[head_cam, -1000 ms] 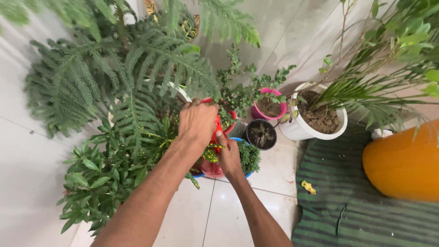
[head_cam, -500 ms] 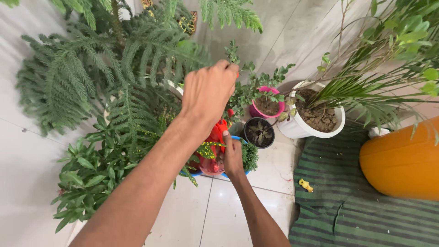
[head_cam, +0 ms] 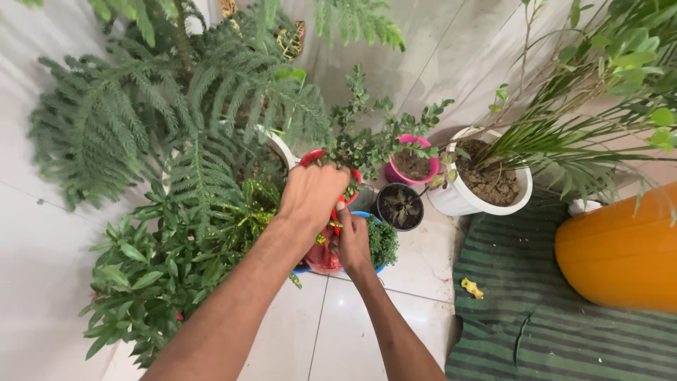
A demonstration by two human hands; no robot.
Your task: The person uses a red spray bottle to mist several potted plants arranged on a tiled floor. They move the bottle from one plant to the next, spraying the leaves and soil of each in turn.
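Left hand (head_cam: 310,194) fisted atop the red sprayer (head_cam: 326,250) — fingers closed over its pump top. Right hand (head_cam: 352,240) grips the sprayer's body, thumb up. Sprayer stands among potted plants, beside the small black pot (head_cam: 400,206).

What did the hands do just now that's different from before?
The left hand, raised high over the plants half a second ago, has dropped back down onto the top of the red sprayer, as it was a second ago. The right hand stayed gripping the sprayer's side. The pink pot, white pot and striped mat did not move.
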